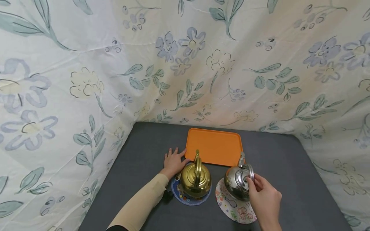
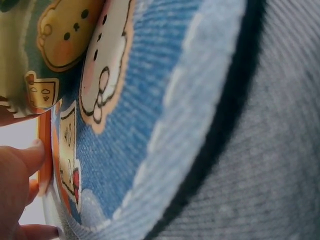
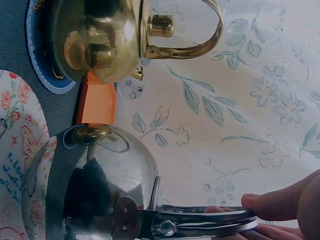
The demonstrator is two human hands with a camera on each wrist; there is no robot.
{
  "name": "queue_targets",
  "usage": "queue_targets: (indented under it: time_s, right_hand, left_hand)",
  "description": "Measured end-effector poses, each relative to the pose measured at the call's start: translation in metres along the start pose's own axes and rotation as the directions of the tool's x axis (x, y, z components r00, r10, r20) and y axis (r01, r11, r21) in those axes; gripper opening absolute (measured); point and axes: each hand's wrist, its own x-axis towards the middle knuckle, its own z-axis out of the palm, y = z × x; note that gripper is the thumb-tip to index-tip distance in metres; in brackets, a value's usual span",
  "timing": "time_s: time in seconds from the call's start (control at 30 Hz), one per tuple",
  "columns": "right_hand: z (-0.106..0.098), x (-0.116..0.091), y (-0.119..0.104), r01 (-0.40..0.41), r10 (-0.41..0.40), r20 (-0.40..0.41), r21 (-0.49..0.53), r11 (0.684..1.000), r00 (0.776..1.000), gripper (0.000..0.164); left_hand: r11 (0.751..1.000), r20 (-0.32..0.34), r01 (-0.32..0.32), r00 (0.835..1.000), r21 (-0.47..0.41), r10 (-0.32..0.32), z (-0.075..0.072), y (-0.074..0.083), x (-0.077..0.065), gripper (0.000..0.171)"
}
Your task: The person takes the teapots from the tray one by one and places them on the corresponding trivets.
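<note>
My right hand [image 1: 264, 199] grips the handle of a silver kettle [image 1: 235, 184], thumb on one side and fingers curled round the other. The kettle overlaps the far left part of a round floral mat [image 1: 238, 211], and its spout points towards the orange tray [image 1: 215, 144]. A gold kettle [image 1: 192, 179], handle upright, stands on a round blue mat [image 1: 186, 200] with cartoon figures. My left hand [image 1: 173, 162] lies with spread fingers beside the gold kettle, fingertips right at the tray's left edge. In the left wrist view, the thumb and fingers [image 2: 32, 157] show near the orange rim.
The dark grey table [image 1: 156, 134] carries both mats and the tray, which lies flat behind the kettles. A white floral curtain [image 1: 179, 80] encloses the table at the back and sides.
</note>
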Motion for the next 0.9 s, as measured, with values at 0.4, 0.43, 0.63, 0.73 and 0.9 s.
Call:
queue_targets:
  time_s: [0.4, 0.43, 0.63, 0.73, 0.9]
  right_hand:
    - [-0.003, -0.011, 0.005, -0.076, 0.076, 0.031, -0.022, 0.997, 0.997, 0.031]
    - [-0.002, -0.011, 0.006, -0.078, 0.079, 0.035, -0.025, 0.997, 0.996, 0.031]
    - [0.002, -0.014, 0.010, -0.101, 0.103, 0.053, -0.042, 0.994, 0.993, 0.032]
    - [0.003, -0.015, 0.011, -0.114, 0.116, 0.053, -0.042, 0.993, 0.992, 0.033]
    - [0.005, -0.016, 0.013, -0.102, 0.103, 0.051, -0.022, 0.995, 0.993, 0.032]
  left_hand:
    - [1.000, -0.006, -0.005, 1.000, 0.007, 0.005, 0.003, -0.001, 0.001, 0.064]
    - [1.000, -0.008, -0.006, 1.000, 0.007, 0.006, 0.003, -0.002, 0.001, 0.064]
    - [1.000, -0.018, -0.018, 1.000, 0.005, 0.018, 0.004, -0.004, 0.001, 0.064]
    - [1.000, -0.017, -0.021, 1.000, 0.003, 0.021, 0.004, -0.004, 0.000, 0.064]
    - [1.000, -0.023, -0.022, 1.000, -0.001, 0.022, 0.003, -0.002, 0.000, 0.064]
